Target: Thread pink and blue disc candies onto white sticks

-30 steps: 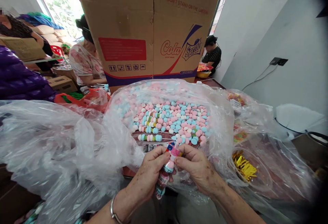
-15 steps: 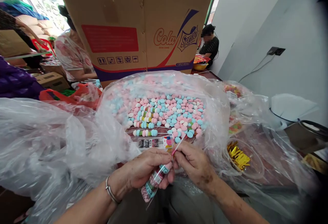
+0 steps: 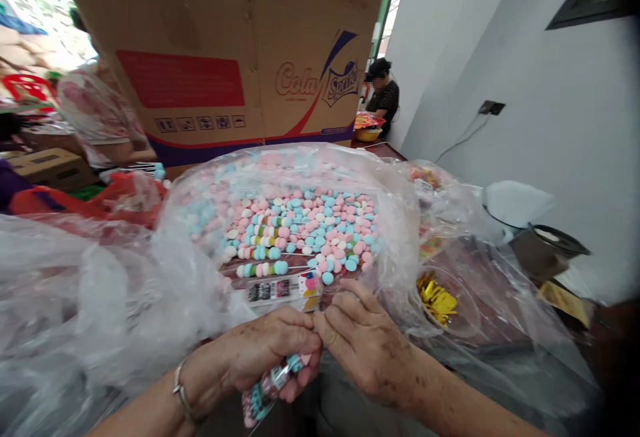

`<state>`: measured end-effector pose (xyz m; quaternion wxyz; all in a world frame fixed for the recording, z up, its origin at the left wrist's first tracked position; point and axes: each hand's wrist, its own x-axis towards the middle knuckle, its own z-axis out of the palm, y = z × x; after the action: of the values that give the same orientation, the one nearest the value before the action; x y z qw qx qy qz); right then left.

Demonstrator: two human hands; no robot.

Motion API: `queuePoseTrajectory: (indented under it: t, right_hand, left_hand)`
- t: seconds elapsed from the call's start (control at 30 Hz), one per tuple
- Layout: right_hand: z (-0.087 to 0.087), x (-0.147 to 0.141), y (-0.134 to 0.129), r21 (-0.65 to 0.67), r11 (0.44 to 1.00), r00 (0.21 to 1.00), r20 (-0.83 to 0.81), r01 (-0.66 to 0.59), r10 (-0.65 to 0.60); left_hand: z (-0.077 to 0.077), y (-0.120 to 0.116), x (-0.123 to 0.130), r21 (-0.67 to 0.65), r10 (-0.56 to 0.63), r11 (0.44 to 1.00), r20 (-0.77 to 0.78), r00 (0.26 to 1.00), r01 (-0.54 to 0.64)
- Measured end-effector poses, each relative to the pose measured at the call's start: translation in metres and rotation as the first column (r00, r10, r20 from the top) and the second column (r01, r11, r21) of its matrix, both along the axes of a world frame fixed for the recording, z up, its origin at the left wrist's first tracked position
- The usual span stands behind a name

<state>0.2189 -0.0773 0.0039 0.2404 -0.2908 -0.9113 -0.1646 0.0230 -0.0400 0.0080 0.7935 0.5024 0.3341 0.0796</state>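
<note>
My left hand (image 3: 280, 347), a metal bracelet on its wrist, is closed round a clear printed packet (image 3: 267, 390) of pink and blue candies. The packet's lower end slants down to the left. Against its fingertips, my right hand (image 3: 367, 344) pinches with thumb and finger at the packet's upper end; what lies between them is hidden. Just beyond the hands lies a flat printed clear wrapper (image 3: 285, 289). Several candy skewers (image 3: 263, 269) on white sticks lie past it, before a heap of loose pink, blue and white candies (image 3: 320, 217) in a large clear bag.
A big cardboard box (image 3: 200, 24) stands behind the candies. To the right, gold ties (image 3: 437, 298) sit in a clear round tub. Plastic sheeting (image 3: 100, 304) covers the left. A red bag (image 3: 120, 200) lies back left. Two other people are seated beyond, one on each side.
The view has turned right, so the scene sits further left. The pink and white stick tip that showed between my hands is now hidden, and my right fingers have curled in more.
</note>
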Motion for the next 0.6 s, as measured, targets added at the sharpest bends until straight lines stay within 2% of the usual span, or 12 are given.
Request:
queuePoseTrajectory:
  t: [0.07,0.1,0.13,0.2,0.27,0.3,0.33,0.37,0.4,0.47,0.53,0.6]
  right_hand:
    - [0.002,0.001,-0.002,-0.090,0.996,0.998,0.059,0.015,-0.009]
    - [0.003,0.001,-0.004,-0.147,0.988,0.998,0.065,0.036,-0.026]
    - [0.004,0.001,-0.005,-0.217,0.974,0.997,0.054,0.065,-0.054]
    - [0.010,0.002,-0.007,-0.370,0.921,0.990,-0.023,0.120,-0.138]
    - [0.019,0.008,-0.010,-0.528,0.840,0.976,-0.089,0.123,-0.199]
    - [0.024,0.015,-0.011,-0.591,0.800,0.968,-0.120,0.107,-0.218]
    - [0.028,0.026,-0.011,-0.629,0.773,0.954,-0.169,0.089,-0.247]
    - [0.031,0.040,-0.011,-0.646,0.758,0.932,-0.213,0.092,-0.294]
    - [0.032,0.057,-0.010,-0.651,0.749,0.893,-0.258,0.120,-0.368]
    - [0.028,0.097,-0.007,-0.592,0.729,0.767,-0.271,0.343,-0.581]
    - [0.015,0.135,-0.004,-0.552,0.654,0.728,-0.116,0.518,-0.675]
    - [-0.003,0.161,-0.002,-0.577,0.588,0.743,0.051,0.567,-0.667]
  left_hand:
    - [0.003,-0.003,0.003,0.208,-0.069,0.974,-0.102,0.992,0.089]
    - [0.003,-0.005,0.005,0.370,-0.053,0.923,-0.157,0.986,0.108]
    - [0.002,-0.006,0.007,0.552,-0.003,0.827,-0.189,0.982,0.108]
    - [-0.002,-0.009,0.013,0.851,0.092,0.519,-0.154,0.984,0.085]
    - [-0.006,-0.011,0.017,0.972,0.092,0.232,-0.070,0.993,0.047]
    - [-0.007,-0.012,0.018,0.988,0.075,0.154,-0.038,0.996,0.026]
    - [-0.006,-0.012,0.018,0.991,0.079,0.131,-0.016,0.997,0.006]
    - [-0.005,-0.012,0.017,0.987,0.103,0.163,-0.009,0.995,-0.008]
    - [-0.003,-0.011,0.015,0.972,0.146,0.235,-0.008,0.989,-0.027]
    - [0.000,-0.008,0.008,0.899,0.246,0.427,-0.019,0.969,-0.091]
    - [0.000,-0.006,0.001,0.781,0.323,0.596,-0.019,0.946,-0.188]
    - [-0.004,-0.004,-0.004,0.652,0.373,0.701,0.009,0.928,-0.288]
